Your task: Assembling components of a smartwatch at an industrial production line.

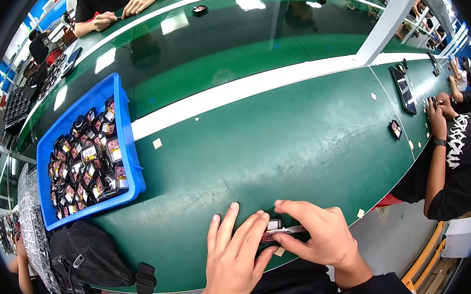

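Close to the near table edge lies a small black-cased electronic device (274, 224) with a pinkish-red board and a pale part inside. My left hand (230, 258) steadies it between thumb and index finger, the other fingers stretched over the green tabletop. Pinched in my right hand (328, 238) is a slim metal tool, apparently tweezers (292, 230), whose tip reaches into the device. My fingers hide part of the device and most of the tool. A small cream paper square (279, 251) shows just below the device.
On the left a blue bin (137, 174) holds many similar devices. A black mesh bag (91, 252) and black strap (145, 278) lie nearer. To the right are another device (395, 129), a black tray (403, 90) and a co-worker's arm (437, 167). A white divider (231, 96) crosses behind.
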Demonstrator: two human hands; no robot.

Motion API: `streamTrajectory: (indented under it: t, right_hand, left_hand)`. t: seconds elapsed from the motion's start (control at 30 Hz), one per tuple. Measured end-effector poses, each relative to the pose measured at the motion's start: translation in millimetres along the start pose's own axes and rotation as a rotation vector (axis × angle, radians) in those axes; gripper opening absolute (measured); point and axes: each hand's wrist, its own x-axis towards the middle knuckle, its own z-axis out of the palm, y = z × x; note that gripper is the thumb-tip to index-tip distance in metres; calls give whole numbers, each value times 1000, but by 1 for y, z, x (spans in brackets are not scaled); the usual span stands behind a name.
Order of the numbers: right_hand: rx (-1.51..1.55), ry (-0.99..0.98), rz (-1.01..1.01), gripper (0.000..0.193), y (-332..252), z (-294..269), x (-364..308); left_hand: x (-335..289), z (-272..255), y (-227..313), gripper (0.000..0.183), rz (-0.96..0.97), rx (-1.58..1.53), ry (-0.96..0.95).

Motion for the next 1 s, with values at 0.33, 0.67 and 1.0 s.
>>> streamTrajectory:
  t: [0.33,0.67,1.0]
  right_hand:
    - [380,-120,168,52,-11,-5,-4]
    - [837,-251,183,35,3,6,-9]
    - [864,-256,52,47,4,12,-6]
  left_hand:
    - [-2,1,-4,53,27,-186,194]
    - [-11,-2,-10,55,113,-475,340]
    - [-12,-10,-19,54,60,-952,-44]
